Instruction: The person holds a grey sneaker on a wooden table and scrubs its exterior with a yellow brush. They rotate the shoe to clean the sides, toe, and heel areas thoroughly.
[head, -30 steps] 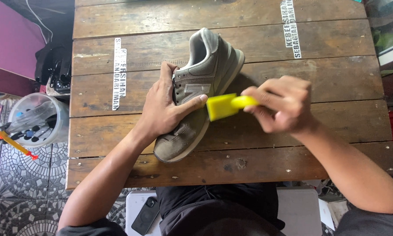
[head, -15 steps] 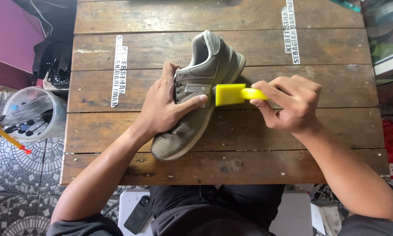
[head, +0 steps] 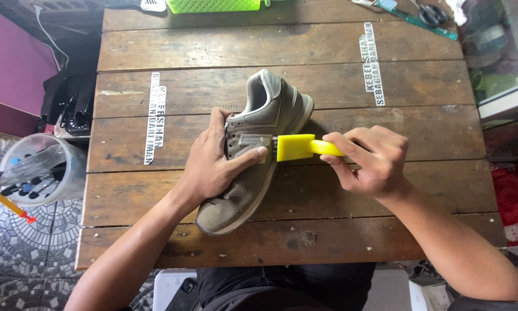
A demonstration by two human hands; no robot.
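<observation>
A grey sneaker [head: 253, 155] is lying on its side mid-table [head: 385, 190] — the left hand [head: 215, 164] is clasping its upper. The right hand [head: 371, 161] is gripping a yellow brush [head: 296, 147] — bristles touching the sneaker's side.

Left hand [head: 215, 167] hid shoe [head: 253, 151] laces, green basket [head: 215, 5] & scissors [head: 432, 14] cut off at top edge, brush [head: 296, 147] bristles barely visible

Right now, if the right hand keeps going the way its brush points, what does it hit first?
The right hand aims the yellow brush leftward; its head already looks to meet the side of the grey sneaker. Just past that contact lie the fingers of the left hand.
</observation>
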